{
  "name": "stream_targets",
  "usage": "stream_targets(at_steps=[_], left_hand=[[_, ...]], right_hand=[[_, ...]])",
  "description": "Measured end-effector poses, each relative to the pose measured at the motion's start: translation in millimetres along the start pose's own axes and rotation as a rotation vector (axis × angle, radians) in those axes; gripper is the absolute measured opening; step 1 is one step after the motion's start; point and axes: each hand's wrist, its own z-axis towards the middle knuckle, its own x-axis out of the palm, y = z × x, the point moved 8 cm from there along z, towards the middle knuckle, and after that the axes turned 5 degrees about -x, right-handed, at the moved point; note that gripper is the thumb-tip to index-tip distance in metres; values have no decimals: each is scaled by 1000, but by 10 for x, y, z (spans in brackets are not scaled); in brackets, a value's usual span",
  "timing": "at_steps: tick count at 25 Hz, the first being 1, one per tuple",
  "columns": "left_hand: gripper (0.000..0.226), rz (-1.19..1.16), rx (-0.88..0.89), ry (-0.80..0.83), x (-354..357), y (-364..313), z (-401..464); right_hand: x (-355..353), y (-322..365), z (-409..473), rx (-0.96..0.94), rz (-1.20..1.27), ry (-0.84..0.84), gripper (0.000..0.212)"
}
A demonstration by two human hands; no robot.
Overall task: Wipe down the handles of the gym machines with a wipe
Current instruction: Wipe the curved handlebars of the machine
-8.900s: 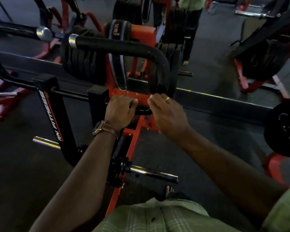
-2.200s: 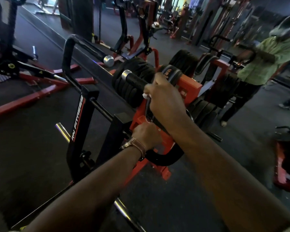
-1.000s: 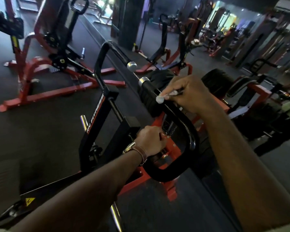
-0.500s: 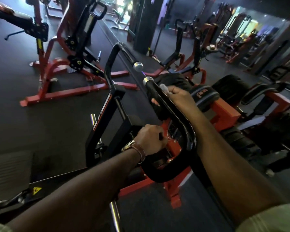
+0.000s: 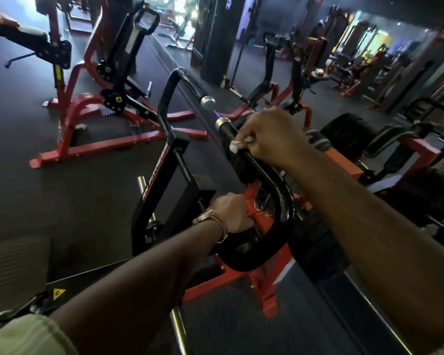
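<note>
Fingers of the right hand (image 5: 272,135) pinch a small crumpled white wipe (image 5: 234,145) against the curved black padded handle (image 5: 264,175) near its chrome end cap (image 5: 221,122). Lower down, the left hand (image 5: 232,213) seems clenched around the handle's base.

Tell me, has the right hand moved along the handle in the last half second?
Yes. The right hand with the wipe has slid down the handle, farther from its silver end cap.
</note>
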Motion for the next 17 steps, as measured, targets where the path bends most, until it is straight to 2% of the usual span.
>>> stream_targets(at_steps=[2,4,7,9,12,15,17], left_hand=[[20,74,-9,65,39,-18,-18],[26,96,2,81,53,-5,-35],[31,33,42,92,37,25,-50],[32,-23,62,99,-2,4,-61],[29,9,85,136,-88,-59,-137],[22,97,149,144,-137,-144,-217],[25,86,168,129,-153,-132,-240]], right_hand=[[38,109,237,-2,-111,-30,21],[93,150,362,40,-79,-10,19],[102,247,167,25,-21,160,10],[100,337,-25,-20,-171,210,13],[187,499,135,-10,-432,172,15],[381,668,446,-40,-573,151,21],[356,698,396,-53,-593,202,23]])
